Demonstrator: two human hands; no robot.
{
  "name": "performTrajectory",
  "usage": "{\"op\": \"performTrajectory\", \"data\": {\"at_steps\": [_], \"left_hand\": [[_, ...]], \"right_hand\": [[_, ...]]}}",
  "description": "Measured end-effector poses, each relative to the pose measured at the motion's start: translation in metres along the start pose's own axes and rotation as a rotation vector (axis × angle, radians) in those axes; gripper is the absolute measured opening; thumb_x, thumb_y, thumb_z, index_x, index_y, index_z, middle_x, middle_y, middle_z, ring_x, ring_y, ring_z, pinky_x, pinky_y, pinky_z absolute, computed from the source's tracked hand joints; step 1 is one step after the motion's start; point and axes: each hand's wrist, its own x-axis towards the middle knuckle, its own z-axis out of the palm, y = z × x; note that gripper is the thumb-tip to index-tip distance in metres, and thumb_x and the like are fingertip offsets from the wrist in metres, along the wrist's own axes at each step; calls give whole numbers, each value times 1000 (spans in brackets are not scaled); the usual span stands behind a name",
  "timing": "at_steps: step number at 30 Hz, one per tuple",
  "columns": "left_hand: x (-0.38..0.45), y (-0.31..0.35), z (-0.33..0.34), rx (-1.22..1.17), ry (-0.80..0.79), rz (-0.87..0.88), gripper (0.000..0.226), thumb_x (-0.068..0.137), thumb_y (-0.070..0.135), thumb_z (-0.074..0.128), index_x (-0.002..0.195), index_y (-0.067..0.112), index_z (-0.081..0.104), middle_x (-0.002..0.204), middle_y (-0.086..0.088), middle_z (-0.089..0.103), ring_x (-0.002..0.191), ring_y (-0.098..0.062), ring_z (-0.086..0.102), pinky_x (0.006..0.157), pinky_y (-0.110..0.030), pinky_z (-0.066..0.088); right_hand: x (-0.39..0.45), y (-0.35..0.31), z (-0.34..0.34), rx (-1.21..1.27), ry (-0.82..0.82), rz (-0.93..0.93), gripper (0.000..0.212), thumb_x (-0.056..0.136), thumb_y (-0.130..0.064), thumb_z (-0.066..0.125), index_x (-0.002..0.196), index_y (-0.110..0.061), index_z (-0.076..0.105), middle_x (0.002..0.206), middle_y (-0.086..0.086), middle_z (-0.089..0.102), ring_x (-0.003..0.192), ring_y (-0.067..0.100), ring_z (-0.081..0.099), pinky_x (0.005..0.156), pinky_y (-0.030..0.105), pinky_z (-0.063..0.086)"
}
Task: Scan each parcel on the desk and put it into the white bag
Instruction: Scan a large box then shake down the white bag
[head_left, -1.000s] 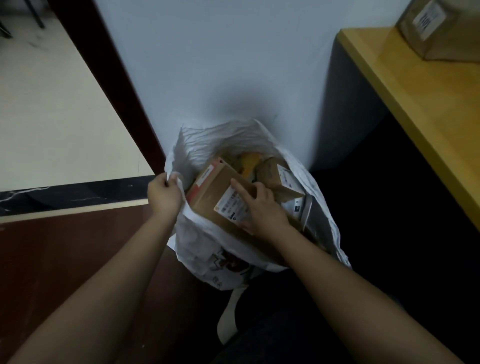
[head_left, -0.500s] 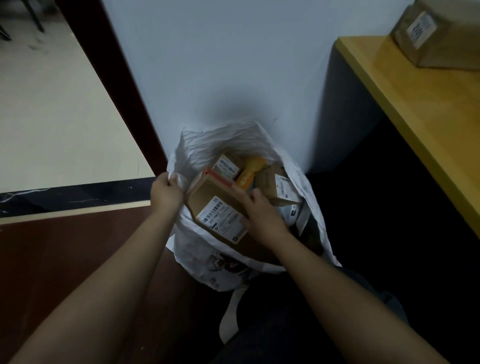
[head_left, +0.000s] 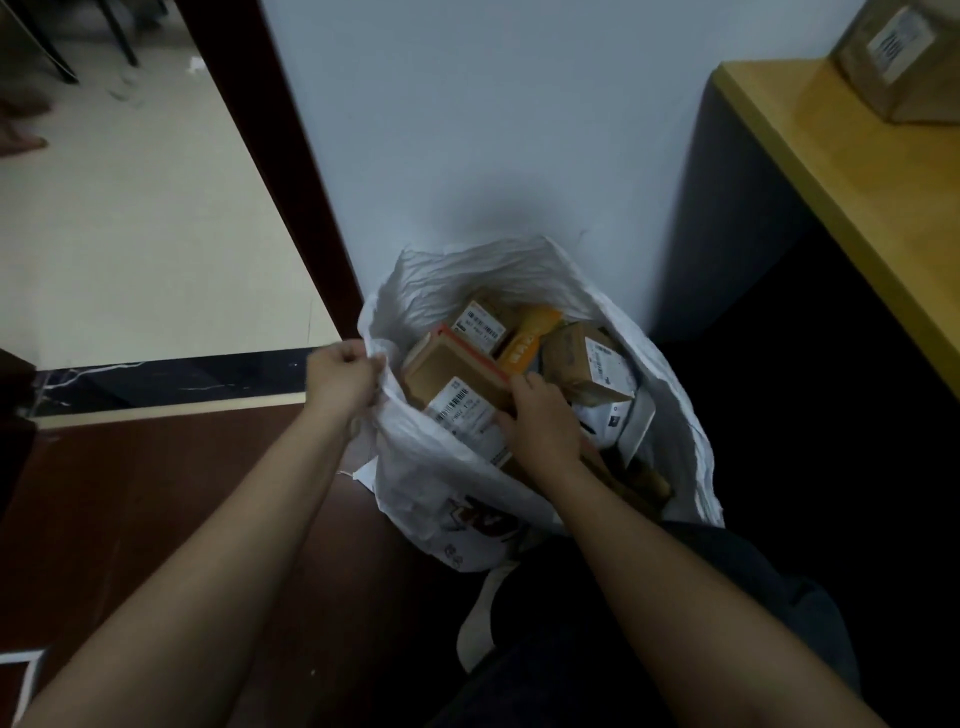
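Left hand (head_left: 340, 375) pinches the white bag (head_left: 415, 467) rim open; right hand (head_left: 540, 423) grips the stiff, light-looking cardboard parcel (head_left: 447, 374) by its edge inside the bag.

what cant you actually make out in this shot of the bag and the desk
Head view only:
- Bottom of the white bag: hidden by the boxes and its own wall, so the parcel count is unknown.
- Label on the big box: print too small, partly under the right hand.
- Box on the desk: blurred, cut by the top and right edges.
- Left hand: fingertips hidden in the bag rim.
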Motion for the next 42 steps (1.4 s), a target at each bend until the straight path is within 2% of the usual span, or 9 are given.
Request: {"op": "performTrajectory", "data": {"at_steps": [5, 8, 14, 17, 21, 26, 33, 36, 42], "left_hand": [[8, 22, 0, -90, 112, 3, 29, 92, 6, 59, 65, 15, 56, 74, -10, 56, 64, -22, 56, 34, -14, 37], [11, 17, -1, -170, 199, -14, 33, 92, 7, 58, 62, 17, 50, 66, -5, 48, 63, -20, 51, 50, -20, 45], [3, 7, 24, -19, 139, 109, 20, 95, 11, 49, 81, 8, 63, 73, -1, 58, 69, -12, 54, 71, -27, 45], [9, -2, 34, 92, 145, 168, 26, 93, 16, 51, 101, -4, 66, 95, -21, 67, 91, -31, 65, 81, -41, 52], [14, -9, 34, 332, 153, 314, 22, 91, 8, 48, 78, -2, 62, 71, -18, 57, 66, -25, 52, 62, -30, 38], [22, -9, 34, 421, 244, 296, 26, 97, 23, 49, 111, 15, 70, 109, -11, 66, 100, -31, 62, 77, -30, 41], [27, 58, 21, 277, 330, 371, 27, 97, 23, 48, 106, 9, 68, 108, -13, 66, 96, -27, 62, 78, -24, 40], [27, 103, 7, 161, 366, 425, 27, 96, 21, 48, 107, 8, 69, 108, -11, 67, 97, -22, 62, 78, -20, 41], [-11, 146, 0, 187, 329, 506, 25, 96, 19, 49, 104, 6, 69, 105, -10, 68, 98, -25, 61, 81, -26, 43]], "right_hand": [[1, -27, 1, -41, -157, -195, 21, 94, -9, 53, 110, -9, 67, 118, 7, 60, 106, 28, 58, 69, 30, 39], [-1, -29, -1, 185, -316, -141, 29, 95, -11, 50, 114, -15, 72, 127, 5, 65, 115, 25, 59, 88, 34, 49], [10, 38, -18, 12, 79, -54, 30, 85, -9, 54, 109, -11, 71, 117, 10, 64, 114, 32, 53, 93, 38, 42], [8, 76, -18, -198, -23, 169, 67, 90, -26, 60, 151, -19, 32, 154, 16, 27, 139, 37, 26, 112, 43, 25], [9, 106, -13, -29, -262, 571, 103, 87, -32, 71, 155, -30, -7, 161, 21, -3, 144, 46, 17, 109, 59, 32], [11, 119, -10, -279, -252, 508, 46, 100, -6, 41, 146, -11, 34, 132, 20, 55, 118, 37, 58, 90, 44, 50], [50, 83, -98, -42, 108, 409, 23, 95, 0, 42, 109, 3, 60, 120, 27, 60, 110, 43, 58, 83, 41, 48], [57, 70, -138, 31, 329, 353, 21, 87, 5, 43, 70, -6, 43, 96, 28, 61, 93, 44, 61, 66, 40, 42], [45, 52, -185, 90, 399, 396, 22, 92, 4, 40, 94, 4, 61, 102, 27, 64, 95, 42, 62, 70, 39, 45]]}}
